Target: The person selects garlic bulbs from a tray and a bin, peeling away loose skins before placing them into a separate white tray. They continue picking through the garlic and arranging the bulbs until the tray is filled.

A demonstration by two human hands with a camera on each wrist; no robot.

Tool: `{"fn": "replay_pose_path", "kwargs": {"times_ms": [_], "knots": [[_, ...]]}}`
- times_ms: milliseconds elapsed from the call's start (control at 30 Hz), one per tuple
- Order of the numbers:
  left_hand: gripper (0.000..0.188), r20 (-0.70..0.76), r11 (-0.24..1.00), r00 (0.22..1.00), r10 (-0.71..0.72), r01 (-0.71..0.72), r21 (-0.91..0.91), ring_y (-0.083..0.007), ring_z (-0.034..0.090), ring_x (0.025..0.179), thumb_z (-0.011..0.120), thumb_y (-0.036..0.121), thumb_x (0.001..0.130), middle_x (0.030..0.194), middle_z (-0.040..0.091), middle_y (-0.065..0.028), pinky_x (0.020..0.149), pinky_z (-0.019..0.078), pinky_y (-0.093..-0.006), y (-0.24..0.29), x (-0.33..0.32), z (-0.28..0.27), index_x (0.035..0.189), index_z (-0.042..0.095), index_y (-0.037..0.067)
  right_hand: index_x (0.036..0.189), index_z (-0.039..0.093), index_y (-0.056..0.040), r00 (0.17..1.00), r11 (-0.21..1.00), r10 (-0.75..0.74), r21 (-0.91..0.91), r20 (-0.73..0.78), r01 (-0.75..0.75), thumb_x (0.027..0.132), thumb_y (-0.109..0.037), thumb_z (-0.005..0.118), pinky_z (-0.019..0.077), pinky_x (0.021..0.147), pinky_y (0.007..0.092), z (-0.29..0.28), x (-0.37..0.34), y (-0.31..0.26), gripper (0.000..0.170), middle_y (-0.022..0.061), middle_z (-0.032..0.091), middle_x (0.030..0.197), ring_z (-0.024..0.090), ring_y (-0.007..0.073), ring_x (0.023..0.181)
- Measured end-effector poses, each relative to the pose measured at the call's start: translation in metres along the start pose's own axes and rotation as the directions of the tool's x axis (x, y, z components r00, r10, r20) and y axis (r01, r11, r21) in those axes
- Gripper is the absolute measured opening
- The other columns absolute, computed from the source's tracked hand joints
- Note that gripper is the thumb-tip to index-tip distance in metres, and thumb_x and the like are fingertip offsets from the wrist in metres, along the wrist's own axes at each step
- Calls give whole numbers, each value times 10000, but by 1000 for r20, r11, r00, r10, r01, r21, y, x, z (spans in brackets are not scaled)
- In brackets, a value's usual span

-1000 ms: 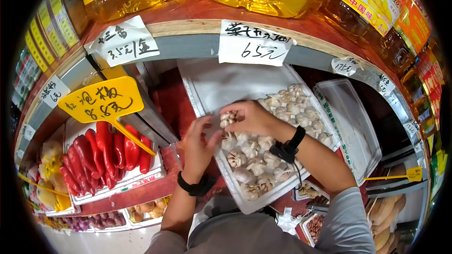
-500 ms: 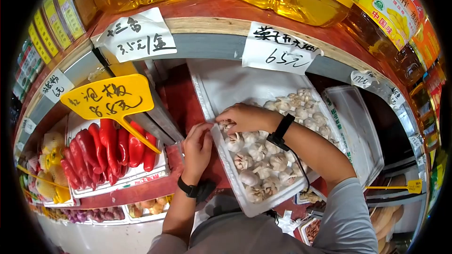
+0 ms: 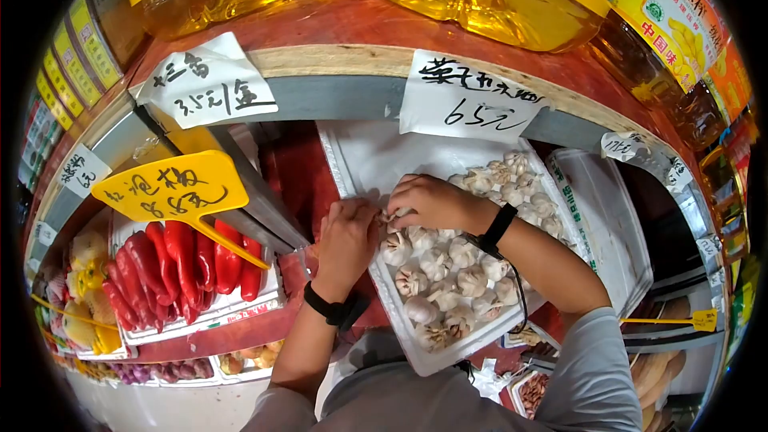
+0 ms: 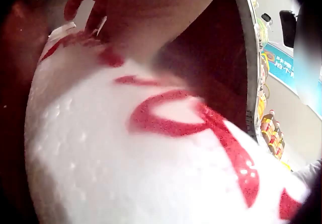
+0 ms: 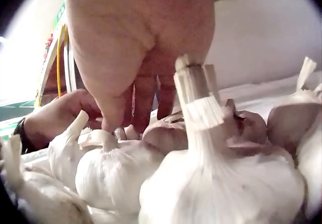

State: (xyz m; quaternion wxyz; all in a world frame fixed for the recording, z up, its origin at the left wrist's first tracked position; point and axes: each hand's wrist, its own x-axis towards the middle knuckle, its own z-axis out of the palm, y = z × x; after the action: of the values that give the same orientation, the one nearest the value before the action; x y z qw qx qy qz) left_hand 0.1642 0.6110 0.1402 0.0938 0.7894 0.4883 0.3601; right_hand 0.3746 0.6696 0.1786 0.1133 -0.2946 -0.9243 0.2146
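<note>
Over the left edge of a white foam tray (image 3: 352, 162), the two hands meet at their fingertips. The right hand (image 3: 438, 205) curls its fingers round a garlic bulb (image 3: 402, 211), mostly covered. Beside it the left hand (image 3: 346, 242) has bent fingers at the same bulb; whether they pinch it is hidden. Whole garlic bulbs (image 3: 463, 253) fill much of the tray. In the right wrist view the right hand (image 5: 143, 43) points down among bulbs (image 5: 113, 176), with the left hand (image 5: 63, 114) behind. The left wrist view has the left hand (image 4: 136, 20) above the tray's red-marked outer wall (image 4: 90, 148).
Left of the tray lie red peppers (image 3: 180, 268) behind a yellow price sign (image 3: 172, 190). A shelf edge (image 3: 336, 90) with paper price tags and oil bottles (image 3: 480, 0) runs across the far side. An empty-looking white tray (image 3: 604, 228) stands at the right.
The right hand has come down with the bulb to the tray's left edge. The left hand has moved right, its spread fingers now bent against the right hand's fingertips.
</note>
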Motion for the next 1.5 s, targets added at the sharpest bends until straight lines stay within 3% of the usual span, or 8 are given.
{"fn": "replay_pose_path", "kwargs": {"times_ms": [200,433,533,600,1033,1133,1300,1500], "knots": [[245,51,997,999,4,-8,80,-290,596,1009,756,171,745,963,697,-84,856,486,-410,-1,5,4,969,700,86,872,716,-82,982,976,-177,-137,-67,167,753,-172,756,483,917,380,7,-7,1,155,53,663,991,575,258,1050],[273,34,999,999,-41,41,-5,-307,617,938,771,159,719,896,708,-88,856,497,-401,-9,9,10,972,699,85,890,684,-63,997,977,-60,-208,-43,50,772,-129,739,449,948,372,16,2,3,146,55,602,969,564,268,1024],[303,6,995,999,52,-51,-87,-308,616,957,790,159,696,919,715,-90,870,497,-396,-23,7,16,976,703,83,895,639,-55,984,986,-32,-165,-174,3,786,-148,741,460,911,377,18,3,6,176,74,601,968,565,282,994],[323,33,996,999,17,-14,-89,-307,614,965,801,168,691,930,717,-87,876,497,-395,-14,8,9,987,705,82,894,610,-53,975,977,130,-145,-182,-157,793,-171,749,466,884,381,15,4,1,208,86,599,968,567,294,981],[365,17,997,1000,-8,9,-70,-290,591,984,821,209,684,898,685,-77,860,487,-397,-8,9,7,1008,705,88,868,662,-69,995,994,32,-97,-91,-41,699,-176,808,482,908,397,2,-3,6,248,69,613,1022,575,289,997],[366,64,999,998,14,-17,42,-295,599,974,821,250,710,934,700,-88,859,505,-386,-9,9,8,1010,715,70,852,672,-75,991,974,-42,-226,-127,12,696,-182,797,484,914,389,13,1,1,227,47,610,1007,570,257,1028],[332,42,998,997,59,-59,-16,-304,602,965,809,247,726,933,691,-98,848,500,-392,-13,11,9,978,703,60,846,672,-111,993,881,-45,-473,-108,-11,797,-133,647,486,909,366,16,1,-9,59,21,597,963,574,203,1041],[354,106,996,990,91,-88,-35,-313,588,956,789,226,728,926,684,-100,860,479,-399,-19,10,6,1018,658,69,902,646,-97,991,934,-62,-358,-122,14,807,-112,646,498,877,390,15,5,-10,96,52,644,909,608,235,989]]}}
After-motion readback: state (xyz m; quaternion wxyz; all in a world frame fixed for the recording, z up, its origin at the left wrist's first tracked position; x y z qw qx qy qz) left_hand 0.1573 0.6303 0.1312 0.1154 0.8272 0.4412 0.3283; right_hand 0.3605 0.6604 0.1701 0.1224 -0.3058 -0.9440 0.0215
